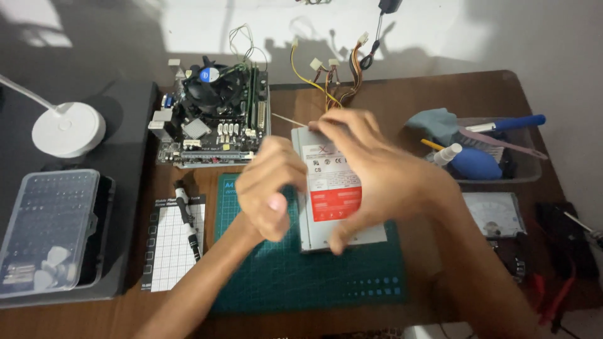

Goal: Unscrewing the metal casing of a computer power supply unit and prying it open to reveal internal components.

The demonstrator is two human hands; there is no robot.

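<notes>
Overhead view of a brown wooden table (440, 88), described from left to right, with places given relative to a grey computer power supply (333, 188) that lies flat near the middle.

Far left of the power supply, a white desk lamp base (68, 129) sits on a dark surface, with a clear plastic screwdriver bit case (47, 229) below it. Closer to the power supply, on its left, a white gridded screw mat (173, 245) carries a black screwdriver (187, 220). Above and left of the power supply is a bare motherboard (213, 119) with a black cooling fan.

The power supply rests on the upper part of a green cutting mat (301, 276), its red and white label facing up. A bundle of coloured cables (339, 75) with white plugs fans out beyond its far end.

The left hand (271, 188) is blurred with motion; it hovers at the power supply's left edge with fingers curled in, and whether it grips anything cannot be told. The right hand (370, 169) is spread over the power supply, fingertips at its far end and thumb reaching its near edge, clasping the casing.

Right of the power supply, a clear tray (521, 172) holds a blue air blower (475, 163), a cloth and brushes. Below the tray lies an analogue multimeter (496, 213).
</notes>
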